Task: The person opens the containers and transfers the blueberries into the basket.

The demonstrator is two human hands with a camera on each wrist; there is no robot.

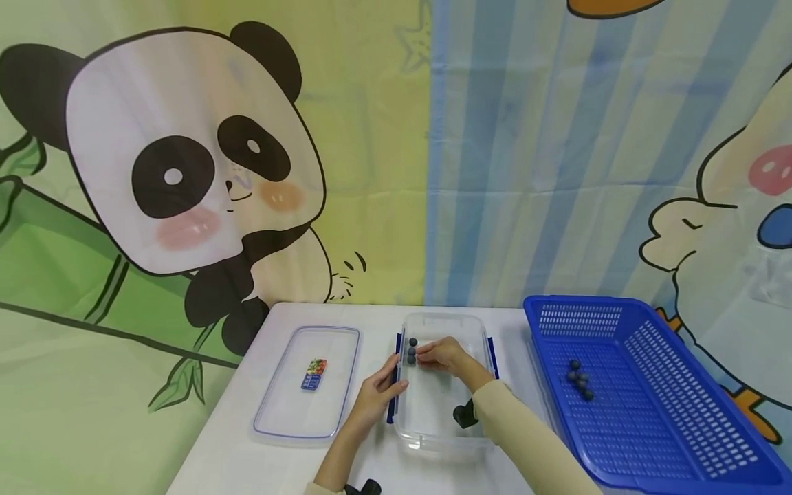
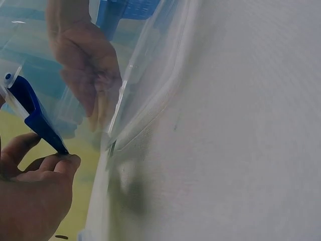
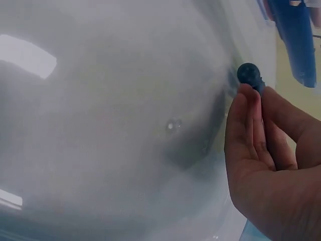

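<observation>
My right hand (image 1: 444, 354) reaches into a clear plastic container (image 1: 442, 436) and pinches a blueberry between thumb and fingertips beside its left wall. In the right wrist view a dark round blueberry (image 3: 248, 74) shows right at the tips of the right hand (image 3: 273, 150). Small dark blueberries (image 1: 412, 342) line up along the container's left side in the head view. My left hand (image 1: 374, 395) grips that left wall, the thumb over the rim. In the left wrist view the fingertips of the left hand (image 2: 42, 186) touch the blue side latch (image 2: 37, 118).
A blue perforated basket (image 1: 656, 412) stands at the right of the white table (image 1: 210, 447), with several blueberries (image 1: 577, 377) inside. To the left lies a clear lid (image 1: 284, 412) bearing a printed label (image 1: 313, 375). A cartoon-printed curtain (image 1: 383, 172) hangs behind.
</observation>
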